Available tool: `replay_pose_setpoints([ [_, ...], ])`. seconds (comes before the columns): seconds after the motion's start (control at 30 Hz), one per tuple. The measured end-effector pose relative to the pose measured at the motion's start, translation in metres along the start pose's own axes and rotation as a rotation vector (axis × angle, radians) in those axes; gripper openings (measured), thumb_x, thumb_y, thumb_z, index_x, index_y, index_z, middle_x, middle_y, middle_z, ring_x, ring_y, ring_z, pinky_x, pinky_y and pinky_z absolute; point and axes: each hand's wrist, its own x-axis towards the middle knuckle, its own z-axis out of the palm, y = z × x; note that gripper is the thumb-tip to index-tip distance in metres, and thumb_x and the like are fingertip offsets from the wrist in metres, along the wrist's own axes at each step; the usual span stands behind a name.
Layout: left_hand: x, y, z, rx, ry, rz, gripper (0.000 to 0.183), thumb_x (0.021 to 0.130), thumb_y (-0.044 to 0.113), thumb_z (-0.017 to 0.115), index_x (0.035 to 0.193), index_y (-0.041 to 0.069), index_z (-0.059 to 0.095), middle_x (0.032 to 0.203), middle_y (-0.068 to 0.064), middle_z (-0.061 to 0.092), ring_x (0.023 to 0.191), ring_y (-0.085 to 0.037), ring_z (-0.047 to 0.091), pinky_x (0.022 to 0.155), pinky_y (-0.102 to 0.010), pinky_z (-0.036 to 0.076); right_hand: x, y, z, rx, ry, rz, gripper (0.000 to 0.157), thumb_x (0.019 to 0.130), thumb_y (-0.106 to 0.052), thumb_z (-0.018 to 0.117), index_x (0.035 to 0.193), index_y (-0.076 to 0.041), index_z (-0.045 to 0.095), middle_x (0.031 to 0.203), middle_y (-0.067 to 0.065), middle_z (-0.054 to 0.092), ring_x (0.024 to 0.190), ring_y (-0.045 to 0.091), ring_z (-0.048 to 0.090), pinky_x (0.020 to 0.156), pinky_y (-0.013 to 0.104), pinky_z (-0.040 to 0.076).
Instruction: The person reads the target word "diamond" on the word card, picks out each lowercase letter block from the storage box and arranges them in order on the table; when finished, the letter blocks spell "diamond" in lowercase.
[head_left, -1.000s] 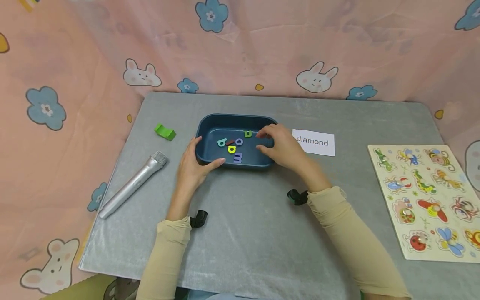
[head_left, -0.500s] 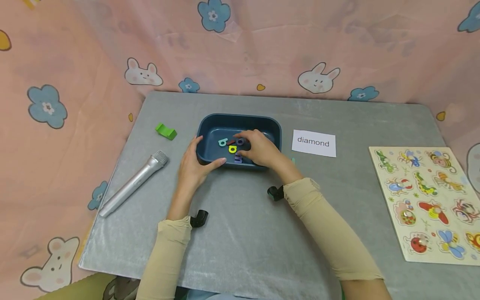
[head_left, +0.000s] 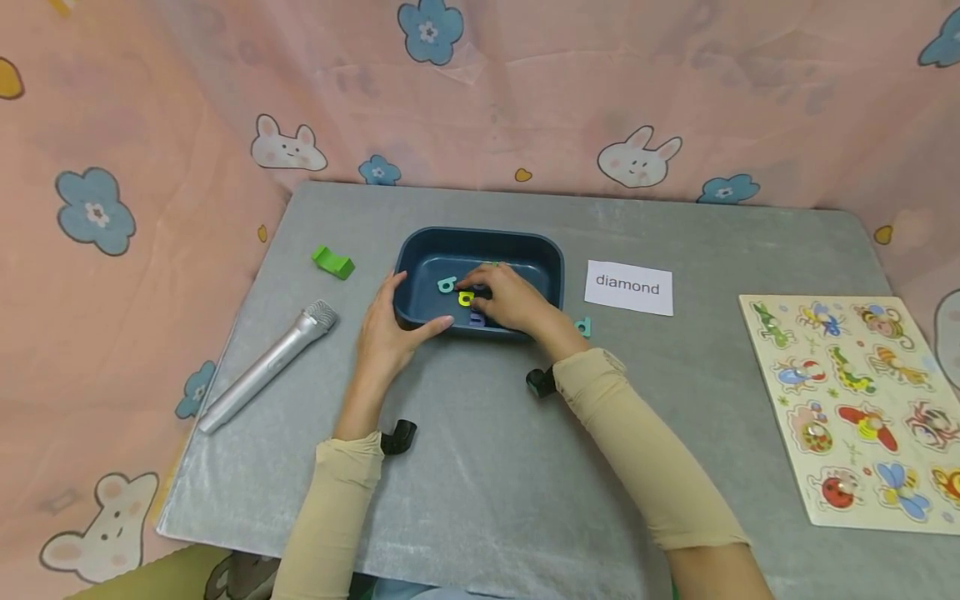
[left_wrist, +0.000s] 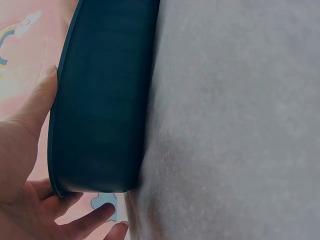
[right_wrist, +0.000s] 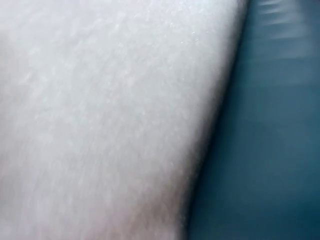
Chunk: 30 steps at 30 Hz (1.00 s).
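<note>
A dark blue tray (head_left: pixel 510 327) stands on the grey table with several small letters inside. My left hand (head_left: pixel 386 337) holds its left front corner, thumb along the front rim; the left wrist view shows the thumb on the rim and fingers around the corner. My right hand (head_left: pixel 510 300) reaches into the tray, thumb and fingertips apart over the letters. Near them lie a teal letter (head_left: pixel 447 285), a yellow letter (head_left: pixel 466 298) and a purple m (head_left: pixel 476 319). The fingers hide the brown letter. The right wrist view is blurred, showing only cloth and tray wall.
Another teal letter (head_left: pixel 582 327) lies on the table beside my right wrist. Right of the tray is a card reading "diamond" (head_left: pixel 628 287). A silver microphone (head_left: pixel 270 367) and a green block (head_left: pixel 333 262) lie left. A wooden insect puzzle board (head_left: pixel 855 408) lies far right.
My right hand has moved left from the tray's right side to over the letters in the middle, covering the brown one. The teal letter beside the wrist has come into view. The left hand stays put.
</note>
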Motion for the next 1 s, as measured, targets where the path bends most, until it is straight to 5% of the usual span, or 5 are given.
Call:
replay_pose_setpoints([
  [0.1,0.0001,0.0005,0.0003,0.003,-0.008,-0.003,0.104,0.085,0.055,0.086,0.167,0.020,0.032,0.179,-0.007,0.020,0.164,-0.034,0.024,0.130,-0.060,0.025,0.0027,0.0001,0.0018,-0.003,0.050,0.014,0.028,0.105,-0.009,0.065,0.130,-0.011,0.076,0.140,0.009,0.068,0.134,0.031,0.056,0.121,0.052,0.041],
  [0.23,0.0002,0.0013,0.0005,0.003,-0.009,-0.012,0.105,0.085,0.054,0.087,0.167,0.021,0.032,0.179,-0.007,0.020,0.164,-0.033,0.024,0.130,-0.059,0.024,0.0065,-0.0010,0.0039,-0.031,0.091,0.041,0.021,0.105,-0.009,0.065,0.120,-0.009,0.080,0.130,0.008,0.072,0.122,0.028,0.059,0.106,0.048,0.051],
  [0.7,-0.0005,0.0015,0.0001,-0.004,0.005,-0.002,0.104,0.084,0.054,0.087,0.167,0.020,0.033,0.178,-0.008,0.022,0.163,-0.033,0.025,0.130,-0.058,0.026,0.0104,-0.0019,0.0056,-0.125,0.075,0.099,0.010,0.103,-0.012,0.070,0.109,-0.005,0.075,0.117,0.009,0.065,0.109,0.027,0.056,0.096,0.046,0.054],
  [1.0,-0.0014,0.0011,-0.0007,-0.004,0.005,-0.007,0.104,0.085,0.055,0.087,0.167,0.019,0.033,0.178,-0.007,0.022,0.163,-0.032,0.025,0.130,-0.058,0.025,0.0030,-0.0037,-0.0008,0.009,0.116,0.080,0.007,0.104,-0.011,0.068,0.108,-0.005,0.071,0.110,0.011,0.066,0.103,0.026,0.057,0.092,0.044,0.052],
])
